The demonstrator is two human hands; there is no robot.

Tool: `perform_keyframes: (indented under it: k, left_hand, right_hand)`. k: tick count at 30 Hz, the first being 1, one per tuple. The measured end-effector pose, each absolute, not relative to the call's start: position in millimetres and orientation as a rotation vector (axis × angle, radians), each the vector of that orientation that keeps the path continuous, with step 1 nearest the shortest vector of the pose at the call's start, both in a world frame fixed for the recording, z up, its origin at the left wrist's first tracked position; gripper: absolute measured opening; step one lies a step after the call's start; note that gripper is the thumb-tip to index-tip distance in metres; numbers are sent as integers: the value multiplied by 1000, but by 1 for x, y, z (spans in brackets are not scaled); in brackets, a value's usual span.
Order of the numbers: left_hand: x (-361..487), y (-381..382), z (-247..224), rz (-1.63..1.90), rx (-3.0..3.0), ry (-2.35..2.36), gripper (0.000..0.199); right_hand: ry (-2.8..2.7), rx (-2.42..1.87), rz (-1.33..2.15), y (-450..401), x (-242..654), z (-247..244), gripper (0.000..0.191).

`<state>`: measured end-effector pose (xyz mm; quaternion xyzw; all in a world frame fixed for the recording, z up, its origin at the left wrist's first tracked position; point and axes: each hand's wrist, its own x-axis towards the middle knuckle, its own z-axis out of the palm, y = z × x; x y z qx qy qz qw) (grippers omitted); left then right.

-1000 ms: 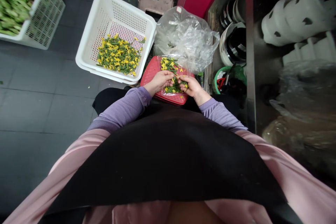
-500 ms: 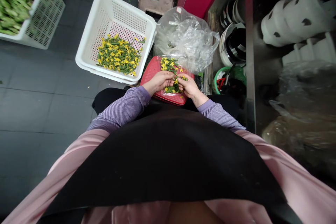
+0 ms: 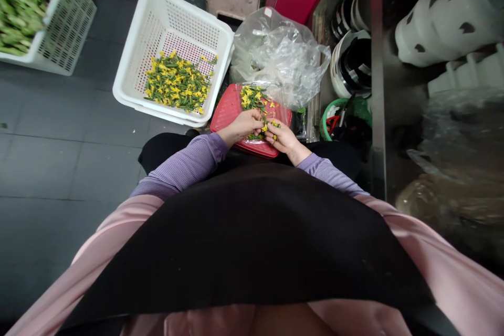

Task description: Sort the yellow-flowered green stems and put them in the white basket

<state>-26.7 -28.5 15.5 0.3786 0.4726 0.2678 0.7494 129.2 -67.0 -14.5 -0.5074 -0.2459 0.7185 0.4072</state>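
Two bare hands meet under my remote camera, a few yellow-flowered green sprigs at their fingertips. I see the right hand curled around these, blossoms showing past its fingers. The left hand has its fingertips drawn together just beside them; whether it pinches one, I cannot tell. From that left grip, the sprigs lie to the right, at the right hand's inner side, above the near part of a clear plastic tray; their long axis is too small for me to read. More sprigs partly fill the tray, which sits on a red plastic slab. Beyond and leftward, nearer the left hand, a white perforated basket holds a loose flowered heap.
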Motion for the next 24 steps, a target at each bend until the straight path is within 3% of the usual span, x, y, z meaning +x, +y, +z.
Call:
perform_keyframes:
  k: [10, 15, 20, 24]
  left_hand:
    - [-24, -32, 1, 388, 1363, 1235, 27]
    - [-27, -30, -13, 380, 1743, 1182, 36]
    - [-29, -30, -10, 103, 1947, 1111, 43]
    - [-30, -29, -9, 64, 2003, 1107, 41]
  right_hand:
    - [-487, -1080, 1793, -49, 165, -3, 25]
    - [-816, -1398, 1645, -11, 174, 2, 29]
    - [-1879, -2087, 995, 19, 140, -14, 23]
    - [-2357, -2297, 575, 25, 114, -20, 39]
